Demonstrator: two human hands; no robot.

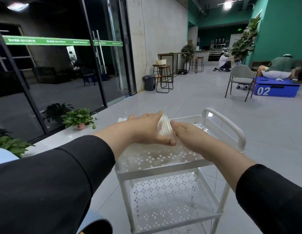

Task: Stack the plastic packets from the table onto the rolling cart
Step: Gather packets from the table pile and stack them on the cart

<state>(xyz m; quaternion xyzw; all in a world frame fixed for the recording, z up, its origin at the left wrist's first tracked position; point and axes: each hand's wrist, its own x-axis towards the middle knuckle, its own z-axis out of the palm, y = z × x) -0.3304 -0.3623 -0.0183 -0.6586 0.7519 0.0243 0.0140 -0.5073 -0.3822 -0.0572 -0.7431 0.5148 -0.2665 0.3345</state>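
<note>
- Plastic packets (164,127): a clear bunch, standing on edge, pressed between both hands above the top shelf of the rolling cart (163,168).
- Left hand (147,129): fingers extended flat along the bunch's left side, thumb tucked under its lower edge.
- Right hand (187,134): fingers extended, palm against the bunch's right side.
- Rolling cart: white, perforated shelves, rounded handle at the right end; lower shelf visible beneath.
- Surroundings: potted plant (79,118) on the floor by the glass wall, left of the cart; grey chair (240,80) and blue box (276,89) marked "02" well apart, far right.
</note>
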